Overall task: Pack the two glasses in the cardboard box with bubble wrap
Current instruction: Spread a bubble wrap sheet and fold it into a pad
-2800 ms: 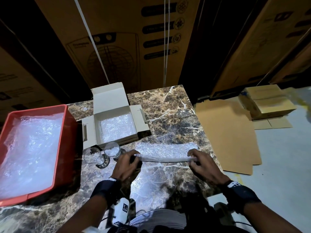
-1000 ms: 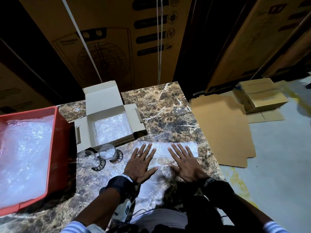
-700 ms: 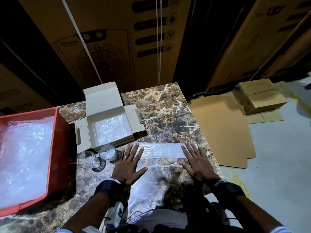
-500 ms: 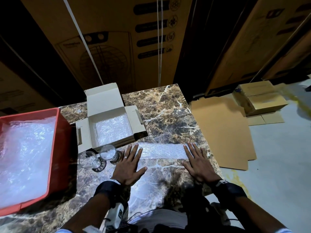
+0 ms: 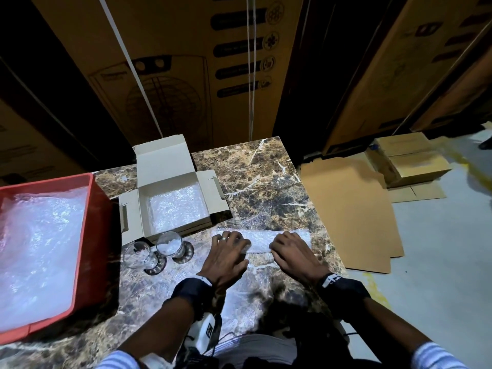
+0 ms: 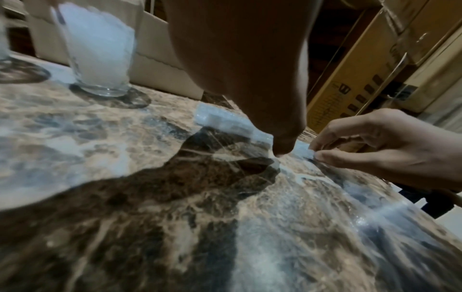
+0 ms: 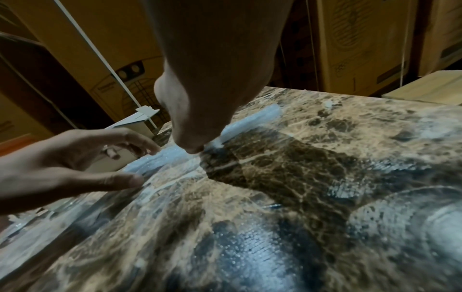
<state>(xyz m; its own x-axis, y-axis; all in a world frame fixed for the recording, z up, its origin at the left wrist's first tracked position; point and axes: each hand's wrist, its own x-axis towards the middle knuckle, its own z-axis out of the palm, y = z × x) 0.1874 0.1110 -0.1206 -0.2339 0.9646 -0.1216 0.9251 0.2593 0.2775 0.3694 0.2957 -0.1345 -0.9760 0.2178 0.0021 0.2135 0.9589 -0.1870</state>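
Bubble wrap point(image 5: 262, 239) fold pinched under both hands point(image 5: 266, 251).

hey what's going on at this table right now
A person is folding a sheet of bubble wrap on the marble table. The left hand and right hand both pinch its folded edge. Two glasses stand unwrapped beside the open cardboard box, which already has bubble wrap lining its bottom.

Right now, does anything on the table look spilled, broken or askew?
Nothing stands out. Both glasses stand upright beside the open cardboard box, and both hands are on the folded bubble wrap strip.
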